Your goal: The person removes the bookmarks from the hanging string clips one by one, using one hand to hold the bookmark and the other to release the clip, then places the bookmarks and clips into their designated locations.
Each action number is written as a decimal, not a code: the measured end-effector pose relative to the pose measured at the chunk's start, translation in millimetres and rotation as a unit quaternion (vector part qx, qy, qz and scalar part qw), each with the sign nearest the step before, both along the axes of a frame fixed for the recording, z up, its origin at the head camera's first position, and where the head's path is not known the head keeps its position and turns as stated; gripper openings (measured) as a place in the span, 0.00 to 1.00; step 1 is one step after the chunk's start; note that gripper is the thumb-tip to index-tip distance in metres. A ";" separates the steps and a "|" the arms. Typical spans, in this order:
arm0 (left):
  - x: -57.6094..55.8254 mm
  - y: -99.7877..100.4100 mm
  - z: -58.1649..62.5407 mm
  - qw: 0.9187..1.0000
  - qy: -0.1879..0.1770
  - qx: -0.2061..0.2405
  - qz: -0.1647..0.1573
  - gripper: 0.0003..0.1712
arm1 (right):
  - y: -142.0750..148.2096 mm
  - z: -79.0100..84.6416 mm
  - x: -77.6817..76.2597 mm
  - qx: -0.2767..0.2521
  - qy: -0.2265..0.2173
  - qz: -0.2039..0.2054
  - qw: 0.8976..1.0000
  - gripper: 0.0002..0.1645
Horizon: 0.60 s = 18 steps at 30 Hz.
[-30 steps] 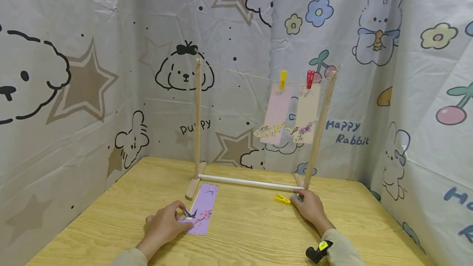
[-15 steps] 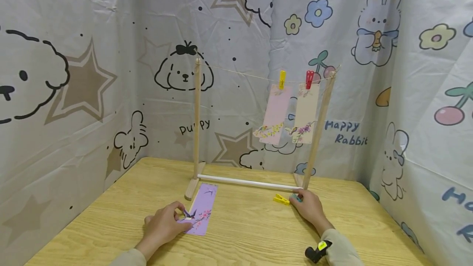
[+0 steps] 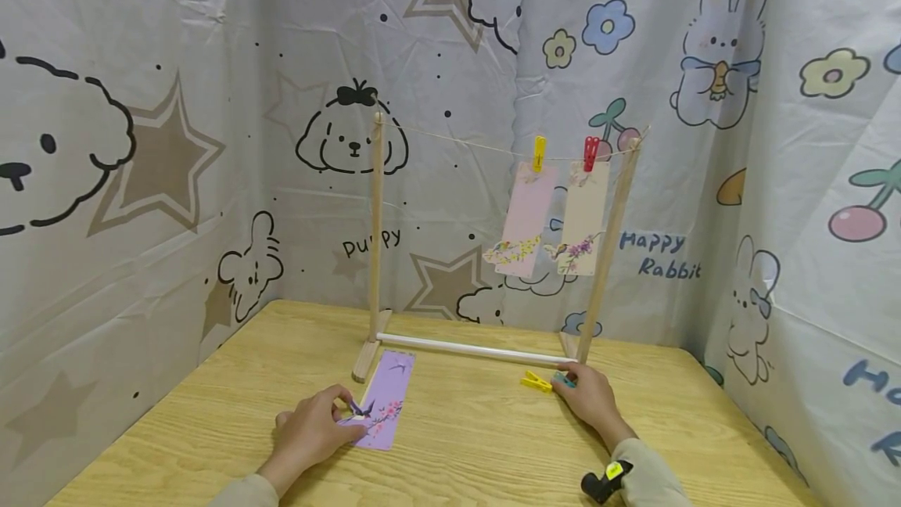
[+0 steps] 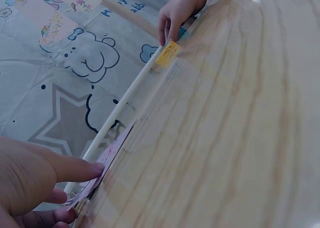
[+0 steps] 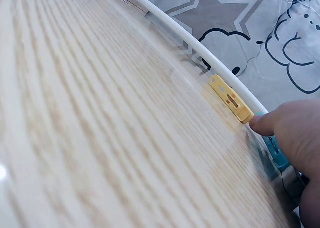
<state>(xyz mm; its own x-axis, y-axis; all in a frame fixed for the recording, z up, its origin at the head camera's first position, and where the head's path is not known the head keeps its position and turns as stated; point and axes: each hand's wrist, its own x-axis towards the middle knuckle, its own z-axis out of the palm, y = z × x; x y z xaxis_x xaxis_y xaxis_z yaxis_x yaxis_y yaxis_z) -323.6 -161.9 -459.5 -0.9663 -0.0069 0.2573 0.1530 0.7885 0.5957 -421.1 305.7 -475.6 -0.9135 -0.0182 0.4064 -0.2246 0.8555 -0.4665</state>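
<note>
Near the table's front left, my left hand (image 3: 311, 430) pinches the left edge of a purple bookmark (image 3: 383, 393) printed with birds and pink blossoms. The left wrist view shows the bookmark (image 4: 114, 145) edge-on, between thumb and fingers. At the foot of the rack's right post, my right hand (image 3: 591, 399) holds a teal clothespin (image 3: 563, 379), partly hidden by the fingers. A yellow clothespin (image 3: 537, 381) lies just left of it, close to a fingertip in the right wrist view, where the teal clothespin (image 5: 276, 152) shows under the hand.
A wooden rack (image 3: 376, 233) with a white bottom bar (image 3: 479, 348) stands at the table's back. From its string hang a pink bookmark (image 3: 524, 213) on a yellow clothespin (image 3: 539, 153) and a cream bookmark (image 3: 586, 210) on a red one. Printed curtains (image 3: 450, 45) enclose the table (image 3: 464, 436).
</note>
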 end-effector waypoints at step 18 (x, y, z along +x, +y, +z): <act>-1.1 -0.2 -0.9 1.000 -0.003 -0.003 0.005 0.25 | -0.5 -0.1 0.9 -0.004 0.001 -0.001 1.000 0.21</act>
